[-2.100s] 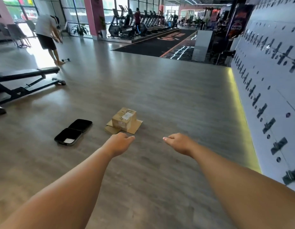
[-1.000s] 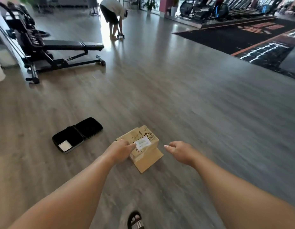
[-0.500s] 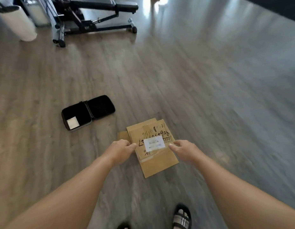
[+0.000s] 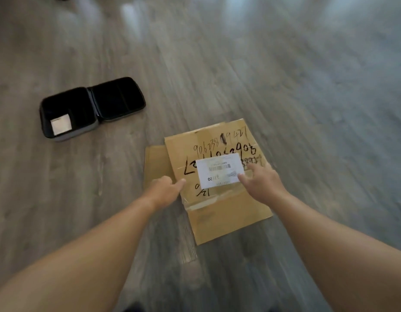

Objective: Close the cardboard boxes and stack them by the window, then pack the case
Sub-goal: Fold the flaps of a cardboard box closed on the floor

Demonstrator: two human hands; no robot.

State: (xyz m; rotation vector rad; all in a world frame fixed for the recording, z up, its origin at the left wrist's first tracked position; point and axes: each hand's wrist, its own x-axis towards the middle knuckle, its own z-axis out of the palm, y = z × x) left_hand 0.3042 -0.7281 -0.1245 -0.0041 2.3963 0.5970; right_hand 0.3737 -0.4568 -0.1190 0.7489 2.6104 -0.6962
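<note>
I looked down at a grey wood floor (image 4: 285,86). A brown cardboard box (image 4: 217,199) sat on it, right under my arms, with black writing and a white label (image 4: 219,170) on top. The writing was upside down and blurry, so I could not read it all. A flat flap stuck out on the side nearest me, and another piece of cardboard (image 4: 155,163) peeked out from under the box's left edge; most of it was hidden.

My left hand (image 4: 164,190) was at the left edge of the box, fingers curled in and the thumb touching the top. I could not tell if it was gripping anything. My right hand (image 4: 260,183) lay on the right part of the top with its fingers spread, the tips on the label's corner. It was holding nothing.

A black case (image 4: 91,106) lay open on the floor to the left, apart from the box. A small pale square (image 4: 60,124) sat inside one half.
</note>
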